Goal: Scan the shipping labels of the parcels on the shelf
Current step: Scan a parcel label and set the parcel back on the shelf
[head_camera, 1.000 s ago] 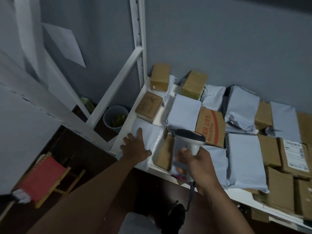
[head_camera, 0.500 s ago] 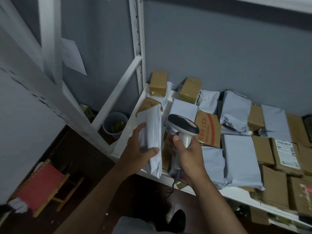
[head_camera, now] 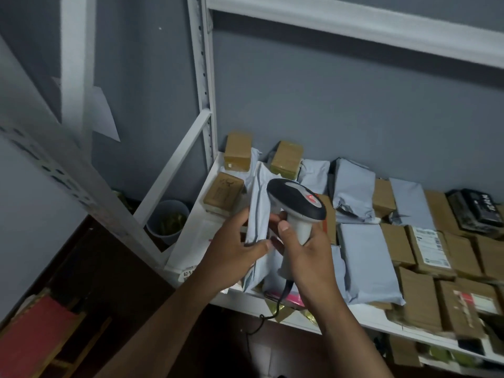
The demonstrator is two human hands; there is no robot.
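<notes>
White shelf [head_camera: 362, 320], tag "82-5"; left hand [head_camera: 231, 257] pinching grey mailer [head_camera: 259, 203], right hand [head_camera: 308, 249] clutching scanner [head_camera: 297, 203].

grey poly mailer [head_camera: 257, 214]: held on edge, near upright, above the shelf's left front | scanner [head_camera: 297, 205]: black-and-grey head with red light, pale handle, cord hanging down, just right of mailer | shelf [head_camera: 362, 320]: white, crowded with grey mailers and brown cardboard boxes, one box label [head_camera: 431, 245] face up
</notes>
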